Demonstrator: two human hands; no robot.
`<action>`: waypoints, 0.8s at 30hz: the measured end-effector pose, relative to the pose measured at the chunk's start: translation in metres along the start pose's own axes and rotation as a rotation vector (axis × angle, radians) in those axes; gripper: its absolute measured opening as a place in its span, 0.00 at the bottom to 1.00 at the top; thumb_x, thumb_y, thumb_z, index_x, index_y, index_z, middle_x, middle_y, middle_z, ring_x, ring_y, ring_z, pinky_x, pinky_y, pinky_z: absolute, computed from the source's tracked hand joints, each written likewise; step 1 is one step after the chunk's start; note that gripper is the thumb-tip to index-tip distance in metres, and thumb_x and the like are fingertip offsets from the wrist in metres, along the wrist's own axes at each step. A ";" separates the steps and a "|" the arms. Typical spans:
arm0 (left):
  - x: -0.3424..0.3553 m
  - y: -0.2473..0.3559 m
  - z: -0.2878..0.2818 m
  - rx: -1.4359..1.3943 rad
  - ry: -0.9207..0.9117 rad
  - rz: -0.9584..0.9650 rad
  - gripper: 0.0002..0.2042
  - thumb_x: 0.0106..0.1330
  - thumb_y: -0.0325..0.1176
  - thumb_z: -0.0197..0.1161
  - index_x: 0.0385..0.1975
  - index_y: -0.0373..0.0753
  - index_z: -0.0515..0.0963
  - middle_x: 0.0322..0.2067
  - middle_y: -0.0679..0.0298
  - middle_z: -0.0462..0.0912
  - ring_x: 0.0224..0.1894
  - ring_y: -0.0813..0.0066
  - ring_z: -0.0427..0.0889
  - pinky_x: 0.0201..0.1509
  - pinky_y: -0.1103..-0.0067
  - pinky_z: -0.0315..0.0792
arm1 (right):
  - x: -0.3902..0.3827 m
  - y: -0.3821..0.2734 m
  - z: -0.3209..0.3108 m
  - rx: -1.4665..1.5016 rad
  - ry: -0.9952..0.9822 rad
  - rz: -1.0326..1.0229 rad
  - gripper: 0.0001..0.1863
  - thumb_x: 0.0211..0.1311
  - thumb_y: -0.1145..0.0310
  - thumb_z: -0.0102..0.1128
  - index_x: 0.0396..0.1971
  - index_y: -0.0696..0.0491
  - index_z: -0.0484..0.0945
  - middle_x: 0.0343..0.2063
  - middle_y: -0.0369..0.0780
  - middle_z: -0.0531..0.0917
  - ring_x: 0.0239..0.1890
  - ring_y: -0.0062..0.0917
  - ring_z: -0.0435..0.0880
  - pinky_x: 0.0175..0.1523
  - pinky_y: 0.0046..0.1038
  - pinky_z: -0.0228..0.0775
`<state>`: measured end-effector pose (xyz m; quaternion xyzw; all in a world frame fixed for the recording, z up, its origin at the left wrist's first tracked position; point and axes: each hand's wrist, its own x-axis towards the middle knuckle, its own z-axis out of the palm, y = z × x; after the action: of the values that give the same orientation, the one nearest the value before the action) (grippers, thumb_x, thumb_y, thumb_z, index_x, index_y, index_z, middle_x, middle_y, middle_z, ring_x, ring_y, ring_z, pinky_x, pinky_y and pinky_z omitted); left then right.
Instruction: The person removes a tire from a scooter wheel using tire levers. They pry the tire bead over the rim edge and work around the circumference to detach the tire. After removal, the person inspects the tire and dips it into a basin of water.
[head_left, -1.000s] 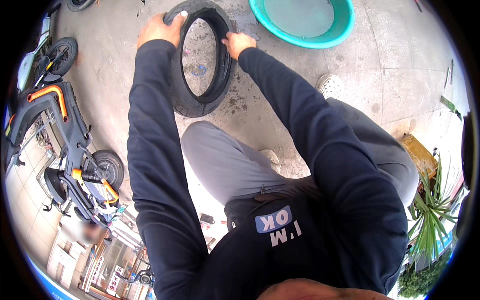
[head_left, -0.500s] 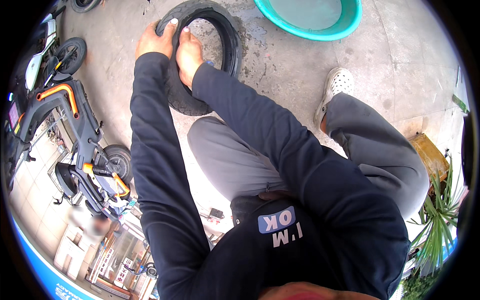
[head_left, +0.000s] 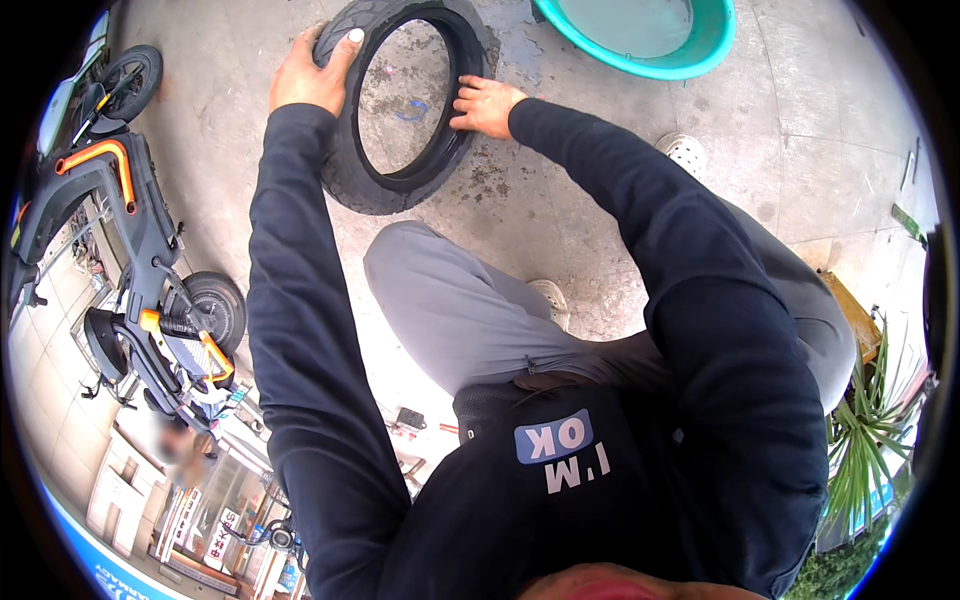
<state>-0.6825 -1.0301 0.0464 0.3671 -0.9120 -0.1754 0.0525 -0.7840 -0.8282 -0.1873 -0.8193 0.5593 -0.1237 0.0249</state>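
A black rubber tyre (head_left: 378, 194) without a wheel stands on the ground in front of me, tilted so that the floor shows through its opening. My left hand (head_left: 310, 78) grips its upper left side, thumb over the near edge and fingers around the tread. Across the opening, my right hand (head_left: 487, 106) is on the tyre's right side. Its fingers hook over the bead to the inside wall, while the thumb is hidden.
A turquoise basin (head_left: 640, 66) of cloudy water stands at the far right. Parked at the left is an electric scooter (head_left: 130, 240) with orange parts. A spiky plant (head_left: 862, 440) and a yellowish box (head_left: 850, 310) are at the right. Wet patches mark the concrete.
My right hand has moved from the tyre's left side, beside my left hand, across to its right side. The tyre has turned slightly, showing more of its opening. My left hand keeps its grip.
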 end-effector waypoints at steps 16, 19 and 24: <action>-0.032 -0.054 -0.011 -0.121 0.086 -0.088 0.31 0.66 0.56 0.64 0.59 0.37 0.77 0.52 0.47 0.83 0.57 0.54 0.82 0.62 0.71 0.71 | -0.209 0.242 -0.015 0.225 0.154 1.717 0.23 0.67 0.53 0.57 0.49 0.58 0.84 0.42 0.43 0.87 0.45 0.26 0.85 0.56 0.26 0.73; -0.036 -0.066 -0.013 -0.090 0.108 -0.055 0.30 0.66 0.54 0.64 0.59 0.37 0.76 0.52 0.47 0.83 0.57 0.56 0.81 0.62 0.71 0.71 | -0.121 0.155 -0.075 0.109 0.307 1.620 0.27 0.57 0.64 0.61 0.57 0.61 0.74 0.56 0.57 0.76 0.57 0.50 0.75 0.63 0.45 0.68; -0.035 -0.047 -0.019 -0.082 0.086 -0.084 0.29 0.66 0.53 0.64 0.58 0.36 0.77 0.52 0.48 0.83 0.58 0.56 0.81 0.63 0.71 0.71 | 0.022 -0.012 -0.121 1.166 0.888 1.056 0.18 0.67 0.62 0.58 0.51 0.57 0.81 0.48 0.48 0.86 0.51 0.37 0.85 0.57 0.34 0.74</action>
<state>-0.6223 -1.0429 0.0483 0.4097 -0.8847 -0.1989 0.0992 -0.7932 -0.8325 -0.0643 -0.1900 0.6694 -0.6648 0.2715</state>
